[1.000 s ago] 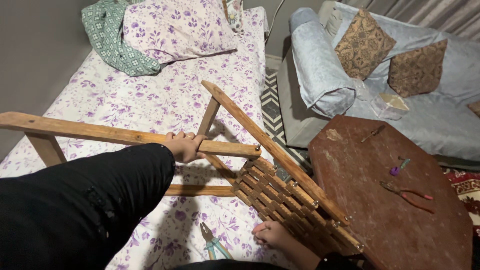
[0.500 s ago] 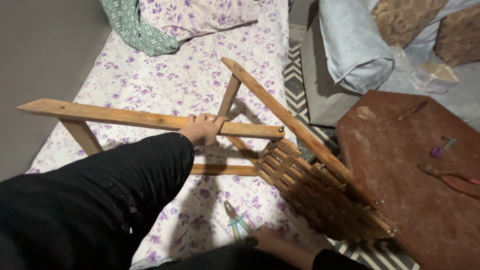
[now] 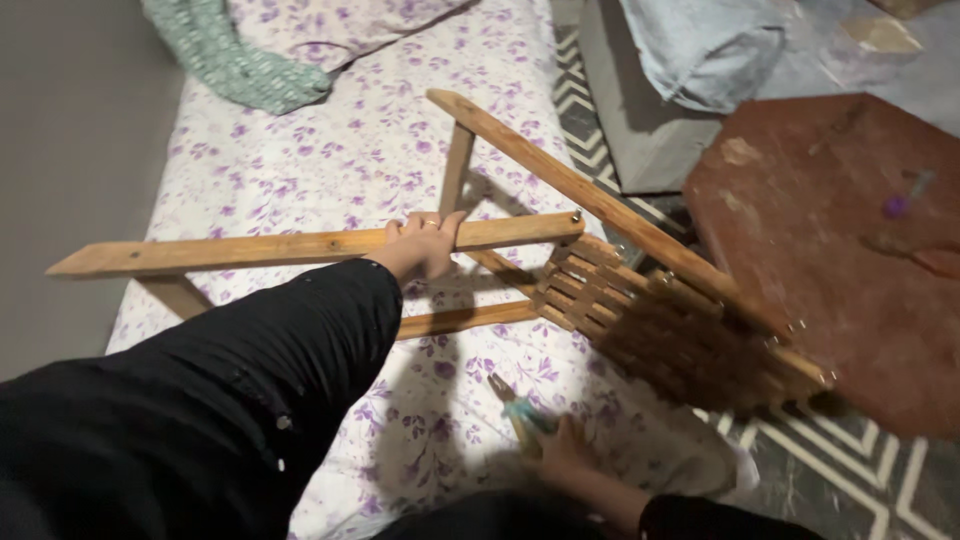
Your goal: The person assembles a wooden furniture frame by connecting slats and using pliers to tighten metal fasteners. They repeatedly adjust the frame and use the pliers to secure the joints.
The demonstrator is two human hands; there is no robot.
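A folding wooden chair frame (image 3: 590,290) lies tilted on a mattress covered in a white sheet with purple flowers (image 3: 330,170). My left hand (image 3: 422,243), in a black sleeve, grips one long wooden rail (image 3: 250,248) of the frame. Lower down, my right hand (image 3: 560,452) rests on the sheet and closes around pliers with teal handles (image 3: 518,412). The slatted seat (image 3: 660,335) hangs over the mattress edge toward the floor.
A round reddish-brown table (image 3: 840,270) stands at the right with small tools on it. A grey sofa with a blue blanket (image 3: 700,50) is behind it. A green cloth (image 3: 235,60) lies at the mattress head. A zigzag rug (image 3: 850,480) covers the floor.
The view has shifted left and down. My right hand has moved onto the teal-handled pliers on the sheet. My left hand keeps its grip on the rail.
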